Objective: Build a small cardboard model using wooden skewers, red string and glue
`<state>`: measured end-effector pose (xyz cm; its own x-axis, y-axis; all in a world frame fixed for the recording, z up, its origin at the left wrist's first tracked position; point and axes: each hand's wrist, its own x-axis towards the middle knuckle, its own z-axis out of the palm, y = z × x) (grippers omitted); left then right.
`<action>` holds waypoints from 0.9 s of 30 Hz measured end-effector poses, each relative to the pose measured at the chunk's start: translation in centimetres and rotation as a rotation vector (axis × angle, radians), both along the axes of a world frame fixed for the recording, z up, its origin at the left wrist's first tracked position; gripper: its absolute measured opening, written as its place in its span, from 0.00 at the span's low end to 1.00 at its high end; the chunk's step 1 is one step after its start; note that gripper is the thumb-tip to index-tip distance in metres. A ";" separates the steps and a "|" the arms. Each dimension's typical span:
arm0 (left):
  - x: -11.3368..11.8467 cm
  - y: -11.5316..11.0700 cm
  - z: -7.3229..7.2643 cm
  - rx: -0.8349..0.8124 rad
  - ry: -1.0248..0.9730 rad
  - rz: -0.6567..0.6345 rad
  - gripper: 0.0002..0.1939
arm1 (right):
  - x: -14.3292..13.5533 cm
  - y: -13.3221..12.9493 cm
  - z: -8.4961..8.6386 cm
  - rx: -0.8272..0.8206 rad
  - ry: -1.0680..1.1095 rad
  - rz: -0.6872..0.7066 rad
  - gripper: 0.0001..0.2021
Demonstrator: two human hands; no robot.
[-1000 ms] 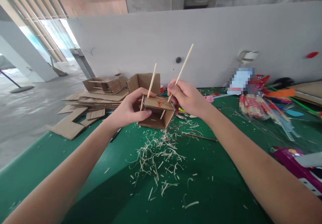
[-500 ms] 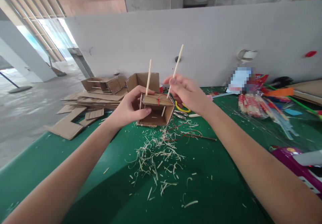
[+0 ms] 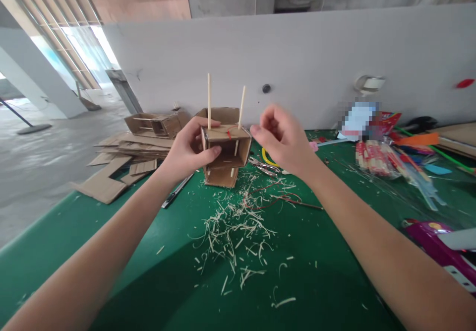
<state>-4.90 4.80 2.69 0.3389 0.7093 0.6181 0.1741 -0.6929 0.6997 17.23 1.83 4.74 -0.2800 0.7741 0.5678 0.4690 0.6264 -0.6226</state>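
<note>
My left hand (image 3: pixel 193 145) grips the left side of a small cardboard box (image 3: pixel 228 160), its thumb across the open front. Two thin wooden sticks stand up out of the box top, a left stick (image 3: pixel 209 100) and a right stick (image 3: pixel 242 106). A bit of red string (image 3: pixel 229 134) shows between them on the top panel. The right stick passes down through the inside, and short ends show below. My right hand (image 3: pixel 280 135) is just right of the box, apart from it, fingers curled and blurred, with nothing visible in them.
Wood shavings (image 3: pixel 238 227) litter the green table (image 3: pixel 156 286). A cutter knife (image 3: pixel 177 191), pliers (image 3: pixel 265 166) and yellow-handled scissors (image 3: pixel 268 158) lie near the box. Cardboard pieces (image 3: pixel 137 145) pile up at left; bagged sticks (image 3: pixel 375 160) and a purple tool (image 3: pixel 427 236) are at right.
My right hand has let go of the right stick, which now sits lower in the box, and has moved right. The box has tilted, showing its lower panel.
</note>
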 end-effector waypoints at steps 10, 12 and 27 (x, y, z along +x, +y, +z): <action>0.4 -0.2 -0.3 0.020 0.002 0.058 0.25 | -1.3 -1.5 0.4 -0.150 -0.572 0.188 0.18; 0.5 -0.3 -0.4 0.011 0.038 0.039 0.26 | -0.9 -1.9 1.1 -0.217 -0.587 0.249 0.15; 0.6 -0.2 -0.6 -0.094 0.081 -0.109 0.26 | 4.1 1.5 1.1 -0.267 -0.675 -0.117 0.26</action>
